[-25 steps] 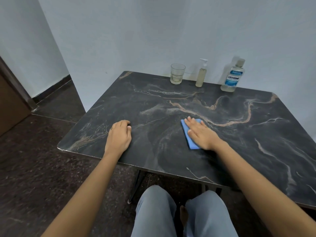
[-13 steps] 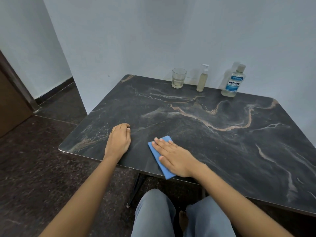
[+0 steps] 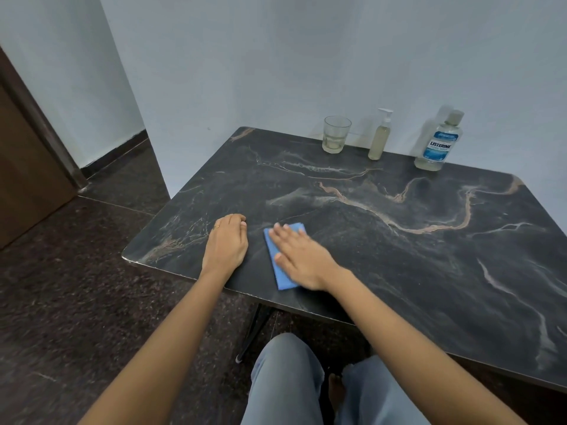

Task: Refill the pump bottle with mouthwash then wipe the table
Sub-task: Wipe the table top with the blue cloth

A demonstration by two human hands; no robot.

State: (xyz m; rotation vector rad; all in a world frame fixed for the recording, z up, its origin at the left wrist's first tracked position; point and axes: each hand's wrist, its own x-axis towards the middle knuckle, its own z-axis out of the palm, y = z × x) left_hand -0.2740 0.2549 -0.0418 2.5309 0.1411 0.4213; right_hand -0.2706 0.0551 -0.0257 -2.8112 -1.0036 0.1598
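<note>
A folded blue cloth (image 3: 277, 265) lies on the dark marble table (image 3: 399, 246) near its front left edge. My right hand (image 3: 302, 256) presses flat on the cloth with straight fingers. My left hand (image 3: 226, 245) rests on the tabletop just left of the cloth, fingers loosely curled, holding nothing. At the table's far edge, against the wall, stand the slim pump bottle (image 3: 380, 136) with pale liquid and the capped Listerine mouthwash bottle (image 3: 438, 142).
A clear drinking glass (image 3: 336, 134) stands left of the pump bottle at the back. A white wall runs behind the table. A brown door (image 3: 21, 167) is at the far left. My knees (image 3: 306, 381) sit below the front edge.
My right hand slid the blue cloth from the table's middle leftward and toward the front edge, ending close beside my left hand. My left hand stayed where it was.
</note>
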